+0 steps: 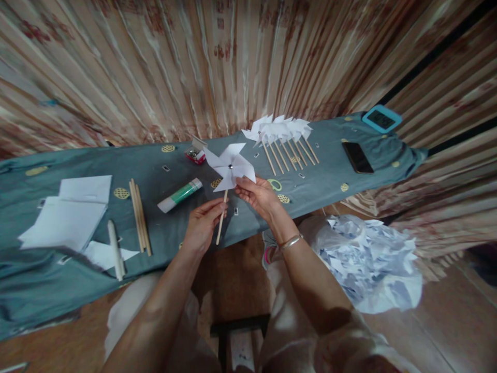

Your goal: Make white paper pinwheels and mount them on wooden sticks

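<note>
A white paper pinwheel with a metal pin at its centre is held up above the table's front edge. My left hand pinches its wooden stick between thumb and fingers. With thumb and fingers closed, my right hand grips the lower right blade of the same pinwheel. Behind it lies a row of several white pinwheels with their sticks toward me. A small red box of pins stands open just left of the held pinwheel. Scissors with a green handle lie partly hidden behind my right hand.
On the cloth-covered table are a green-and-white tube, wooden sticks, a white pen-like tool and paper sheets. A phone and a blue-framed clock lie right. A bag of paper scraps sits on the floor.
</note>
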A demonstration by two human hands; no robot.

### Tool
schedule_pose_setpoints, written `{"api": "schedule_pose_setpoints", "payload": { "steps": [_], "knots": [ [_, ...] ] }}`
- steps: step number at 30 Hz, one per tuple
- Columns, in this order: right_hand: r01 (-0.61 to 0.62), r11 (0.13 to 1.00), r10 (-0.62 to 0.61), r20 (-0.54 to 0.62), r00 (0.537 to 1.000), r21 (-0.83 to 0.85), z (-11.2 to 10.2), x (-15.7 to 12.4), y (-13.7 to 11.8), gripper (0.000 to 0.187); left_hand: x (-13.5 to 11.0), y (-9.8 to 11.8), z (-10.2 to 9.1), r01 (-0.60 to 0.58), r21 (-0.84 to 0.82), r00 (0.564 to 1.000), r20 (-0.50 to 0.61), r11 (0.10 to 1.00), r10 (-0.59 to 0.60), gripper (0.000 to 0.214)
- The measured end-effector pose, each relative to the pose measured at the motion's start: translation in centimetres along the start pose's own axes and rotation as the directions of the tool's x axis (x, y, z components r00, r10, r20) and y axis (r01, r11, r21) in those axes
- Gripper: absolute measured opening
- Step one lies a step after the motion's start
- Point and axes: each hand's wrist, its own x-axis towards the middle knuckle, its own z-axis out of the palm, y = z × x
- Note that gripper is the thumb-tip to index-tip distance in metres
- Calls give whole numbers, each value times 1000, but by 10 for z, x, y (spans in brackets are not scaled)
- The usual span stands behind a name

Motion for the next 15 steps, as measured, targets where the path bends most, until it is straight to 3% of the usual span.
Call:
{"api": "schedule_pose_setpoints", "payload": {
  "steps": [15],
  "knots": [
    [56,994,-48,80,996,-97,-6,5,5,38,-2,1,0,9,3,1000,-6,1000,-9,45]
  ]
}}
